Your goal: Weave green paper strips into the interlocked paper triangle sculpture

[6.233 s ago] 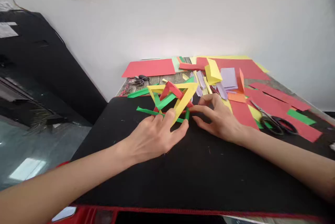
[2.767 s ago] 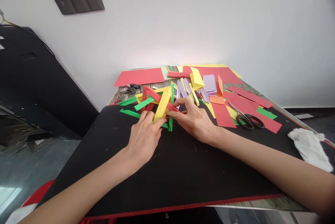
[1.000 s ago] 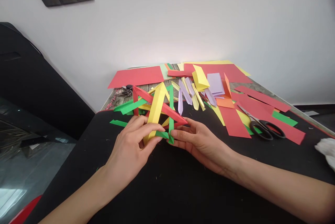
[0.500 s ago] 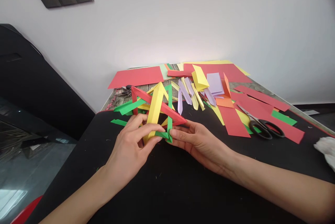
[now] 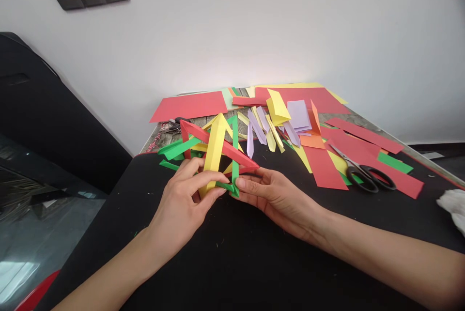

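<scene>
"Where's the paper frame [image 5: 213, 153] on your feed?"

"I have it near centre, over the black mat [image 5: 254, 257]. At seven o'clock from it, the left hand [image 5: 189, 192] has its fingers clasped round a yellow strip [image 5: 217, 132]; at four, the right hand [image 5: 272, 195] pinches a green corner [image 5: 235, 187]."

"What worries you?"

"Too hard a pinch could crease that corner; a tug could pull it loose, since I can't tell whether it's glued. Beyond, lilac strips [image 5: 257, 129] at two o'clock could get knocked; the scissors [image 5: 358, 167], at three, lie well apart."

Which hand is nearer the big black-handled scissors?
Right. The right hand is to the left of the scissors, apart from them; the left hand is farther left, at the yellow paper strip.
</scene>
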A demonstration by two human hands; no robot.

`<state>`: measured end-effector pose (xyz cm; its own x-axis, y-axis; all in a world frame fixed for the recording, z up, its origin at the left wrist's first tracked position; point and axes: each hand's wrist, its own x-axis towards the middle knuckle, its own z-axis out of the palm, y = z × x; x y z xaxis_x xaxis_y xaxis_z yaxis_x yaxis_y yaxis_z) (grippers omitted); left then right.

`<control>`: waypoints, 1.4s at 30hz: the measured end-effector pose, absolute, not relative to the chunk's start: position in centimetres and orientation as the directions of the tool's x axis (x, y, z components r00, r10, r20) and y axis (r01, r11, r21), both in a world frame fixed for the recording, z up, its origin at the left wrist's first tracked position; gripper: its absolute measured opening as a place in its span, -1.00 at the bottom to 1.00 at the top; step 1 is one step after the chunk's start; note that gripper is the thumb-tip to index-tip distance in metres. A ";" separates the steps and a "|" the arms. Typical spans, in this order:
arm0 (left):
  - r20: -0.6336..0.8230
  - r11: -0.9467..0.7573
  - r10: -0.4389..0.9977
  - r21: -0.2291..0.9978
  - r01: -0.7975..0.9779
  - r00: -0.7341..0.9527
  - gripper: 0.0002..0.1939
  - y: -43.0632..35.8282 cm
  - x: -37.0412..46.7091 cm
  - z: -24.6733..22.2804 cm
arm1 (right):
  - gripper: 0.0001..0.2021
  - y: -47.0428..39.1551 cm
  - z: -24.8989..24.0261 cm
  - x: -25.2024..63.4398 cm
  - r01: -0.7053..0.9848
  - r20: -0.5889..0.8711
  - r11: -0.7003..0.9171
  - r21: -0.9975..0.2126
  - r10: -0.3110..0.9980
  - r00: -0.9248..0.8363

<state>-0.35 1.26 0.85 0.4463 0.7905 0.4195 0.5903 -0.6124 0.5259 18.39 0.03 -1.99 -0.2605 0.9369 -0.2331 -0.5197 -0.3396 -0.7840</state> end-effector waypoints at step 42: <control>0.306 -0.511 0.859 0.533 0.674 0.410 -0.88 1.7 0.3 1.9 | -0.81 0.1 -1.9 18.2 -0.570 -0.333 -0.442 -0.693 0.897 -0.290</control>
